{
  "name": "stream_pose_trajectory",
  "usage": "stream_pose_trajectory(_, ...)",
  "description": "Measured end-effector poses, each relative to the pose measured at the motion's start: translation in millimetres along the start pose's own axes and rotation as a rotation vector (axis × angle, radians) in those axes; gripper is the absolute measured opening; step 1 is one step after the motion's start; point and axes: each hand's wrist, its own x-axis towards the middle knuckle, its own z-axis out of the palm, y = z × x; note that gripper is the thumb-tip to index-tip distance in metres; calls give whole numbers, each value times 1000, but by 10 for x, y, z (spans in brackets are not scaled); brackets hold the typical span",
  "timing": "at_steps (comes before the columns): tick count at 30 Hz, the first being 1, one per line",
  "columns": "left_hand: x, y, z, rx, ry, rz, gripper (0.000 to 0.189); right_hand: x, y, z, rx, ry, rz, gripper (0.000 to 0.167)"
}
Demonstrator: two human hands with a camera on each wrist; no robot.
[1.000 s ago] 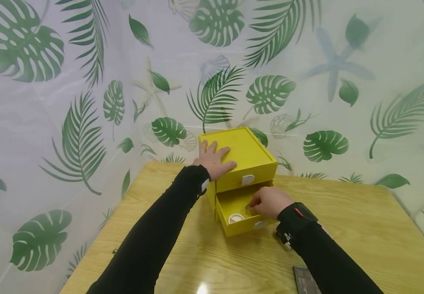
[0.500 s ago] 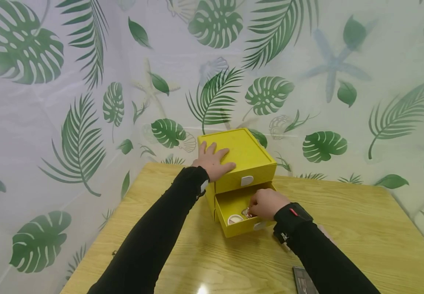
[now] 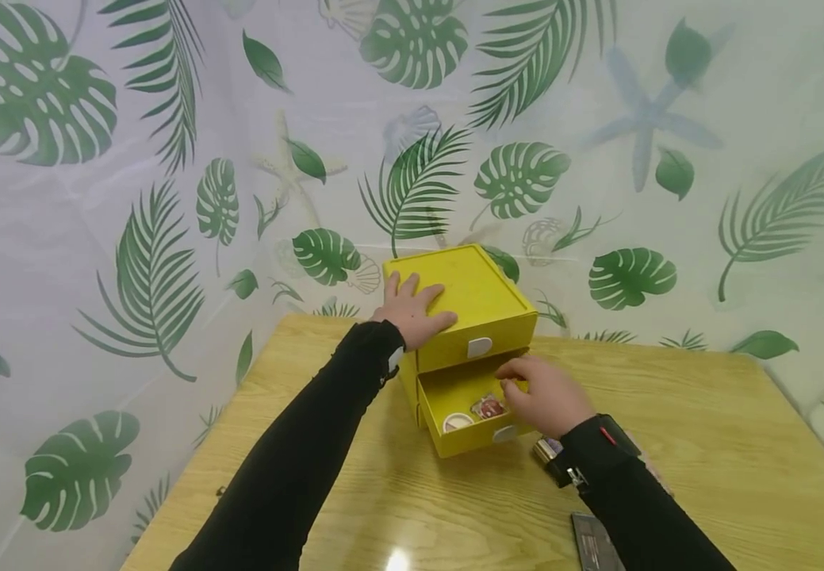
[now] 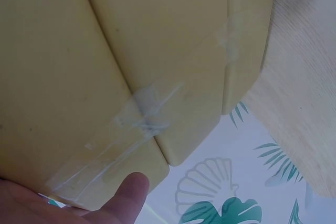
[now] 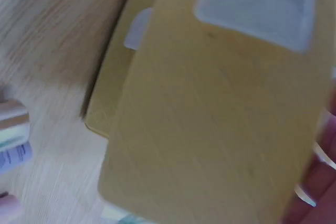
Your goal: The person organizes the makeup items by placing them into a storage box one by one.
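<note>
Head view: a yellow, box-shaped cabinet point(image 3: 472, 287) has a yellow drawer point(image 3: 470, 444) pulled out; the left hand point(image 3: 412, 312) rests spread on top, the released right hand point(image 3: 549, 396) hangs over the drawer, which contains a red-and-clear object point(image 3: 490, 408) and round white-rimmed case point(image 3: 457, 422).

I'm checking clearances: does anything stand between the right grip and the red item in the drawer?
Nothing visible: in the head view, the red item lies near the right grip; the round white item lies beyond.
</note>
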Motion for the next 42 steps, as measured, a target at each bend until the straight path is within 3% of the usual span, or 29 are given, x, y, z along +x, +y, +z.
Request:
stream_pose_trajectory(7,-5,-13,-16,-11,6,20,70,-334,58,-257,46,120,-21,21)
stream_pose_trajectory(17,4,-42,-1,-4,3,8,70,-844,167,-341,23,51,78,28)
stream_pose_trajectory(24,22,-33,-21,0,12,6,70,-1072,294,-334,-1,-97,101,38)
stream_pose_trajectory(30,23,-33,1,-8,2,6,70,-1259,466,-204,15,-255,144,61)
stream_pose_trajectory(38,7,-10,2,-10,-2,4,69,-1488,665,-8,120,-492,154,26)
stream_pose_trajectory(42,14,-16,13,-19,-7,6,70,-1543,720,61,79,-510,162,32)
